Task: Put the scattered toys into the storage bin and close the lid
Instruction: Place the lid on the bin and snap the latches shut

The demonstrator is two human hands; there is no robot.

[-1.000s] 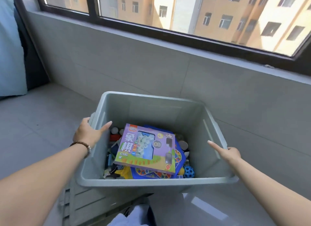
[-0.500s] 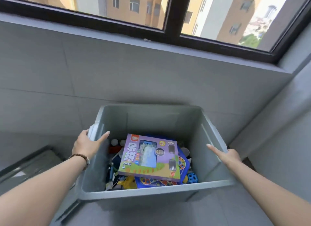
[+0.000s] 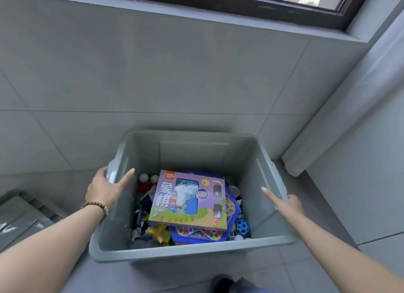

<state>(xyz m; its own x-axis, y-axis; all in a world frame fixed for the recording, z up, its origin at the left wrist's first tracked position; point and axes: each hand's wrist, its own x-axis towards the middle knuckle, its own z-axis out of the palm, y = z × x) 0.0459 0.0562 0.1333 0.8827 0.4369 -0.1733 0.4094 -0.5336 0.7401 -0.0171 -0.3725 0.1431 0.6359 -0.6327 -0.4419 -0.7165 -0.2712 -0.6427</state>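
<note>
Grey bin [image 3: 192, 252] open, holds purple game box [image 3: 189, 202].

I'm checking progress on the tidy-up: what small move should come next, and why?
Probably set the bin down and reach for the lid at lower left. Toys like the purple game box are already inside, the bin is open, and the left hand and right hand both grip its rim.

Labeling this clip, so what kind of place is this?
Probably a home's enclosed balcony or window corner: grey tiled walls, a dark-framed window above, and a grey storage bin of toys.
</note>
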